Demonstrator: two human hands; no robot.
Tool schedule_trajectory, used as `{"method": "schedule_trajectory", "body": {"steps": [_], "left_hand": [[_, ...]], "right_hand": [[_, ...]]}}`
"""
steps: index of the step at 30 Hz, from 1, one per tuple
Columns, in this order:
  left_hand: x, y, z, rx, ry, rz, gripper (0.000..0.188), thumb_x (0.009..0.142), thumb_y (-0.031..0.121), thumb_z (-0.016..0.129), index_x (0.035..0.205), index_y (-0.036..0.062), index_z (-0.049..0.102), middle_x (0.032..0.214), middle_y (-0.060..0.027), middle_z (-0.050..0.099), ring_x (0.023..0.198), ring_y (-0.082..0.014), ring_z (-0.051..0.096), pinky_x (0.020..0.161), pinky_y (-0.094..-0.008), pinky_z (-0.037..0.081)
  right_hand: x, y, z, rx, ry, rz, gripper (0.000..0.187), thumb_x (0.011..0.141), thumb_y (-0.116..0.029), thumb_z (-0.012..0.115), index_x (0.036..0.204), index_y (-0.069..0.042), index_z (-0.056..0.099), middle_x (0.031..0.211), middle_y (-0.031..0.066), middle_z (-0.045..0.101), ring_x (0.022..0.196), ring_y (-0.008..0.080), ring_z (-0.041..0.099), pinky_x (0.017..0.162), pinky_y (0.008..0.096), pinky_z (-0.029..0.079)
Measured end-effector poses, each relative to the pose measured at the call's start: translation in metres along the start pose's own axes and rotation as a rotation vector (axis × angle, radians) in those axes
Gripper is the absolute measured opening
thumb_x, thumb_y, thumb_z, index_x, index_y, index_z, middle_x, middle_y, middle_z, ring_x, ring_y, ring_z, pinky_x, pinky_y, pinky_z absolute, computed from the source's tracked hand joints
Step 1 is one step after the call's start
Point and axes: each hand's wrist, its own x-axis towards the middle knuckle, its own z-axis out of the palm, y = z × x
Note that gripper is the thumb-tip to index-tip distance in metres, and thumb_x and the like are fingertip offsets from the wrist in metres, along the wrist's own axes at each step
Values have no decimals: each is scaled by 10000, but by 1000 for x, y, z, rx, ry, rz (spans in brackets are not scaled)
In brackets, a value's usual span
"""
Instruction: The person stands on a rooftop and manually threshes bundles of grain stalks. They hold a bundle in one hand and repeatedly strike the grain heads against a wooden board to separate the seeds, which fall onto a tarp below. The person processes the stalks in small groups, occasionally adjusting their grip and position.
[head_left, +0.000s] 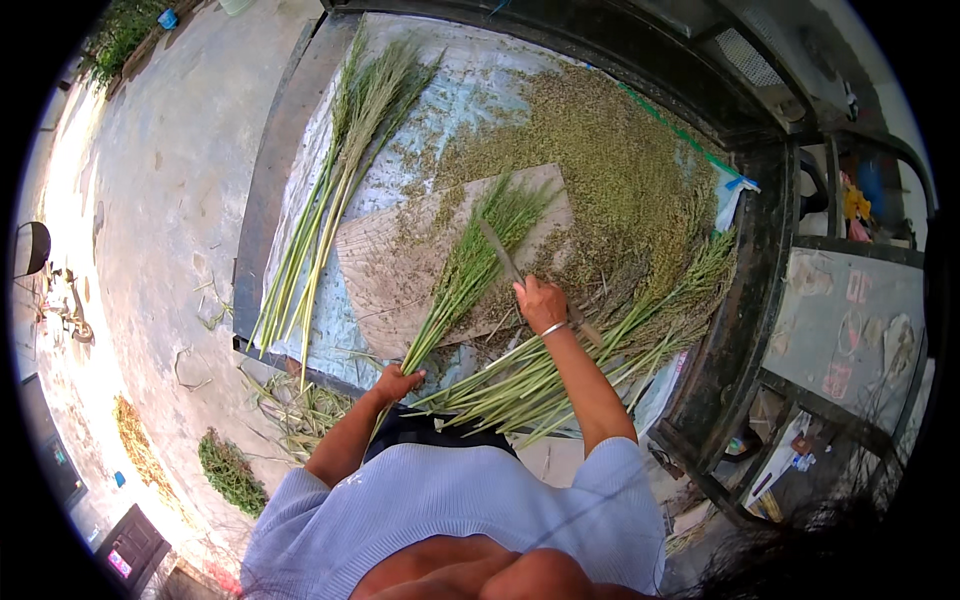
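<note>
The left hand (401, 384) grips a bunch (462, 272), the right hand (541, 304) a tool (503, 250); stripping appears partly done, with seed (620, 150) far right, left sheaf (338, 170) and right sheaf (520, 388) status unclear.

farmyard with concrete ground (185, 200) and green stalks (462, 272)

Held tool (503, 252): middle hidden; yellow object (855, 203), right: too small to tell.
</note>
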Motion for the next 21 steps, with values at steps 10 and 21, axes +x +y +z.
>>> {"method": "schedule_trajectory", "body": {"steps": [10, 21], "left_hand": [[2, -21, -18, 115, 8, 199, 382, 762, 389, 663, 662, 31, 574, 490, -61, 463, 453, -171, 483, 433, -346, 383], [-23, 52, -17, 1263, 745, 506, 476, 794, 122, 499, 1253, 82, 381, 825, -131, 523, 539, -272, 582, 430, -379, 466]], "right_hand": [[66, 97, -28, -220, 52, 424, 331, 884, -347, 483, 833, -22, 529, 538, 145, 539, 471, 326, 537, 420, 424, 420], [-34, -43, -69, 132, 349, 382, 271, 858, -275, 549, 768, -30, 478, 512, 137, 471, 481, 338, 498, 442, 418, 380]]}}
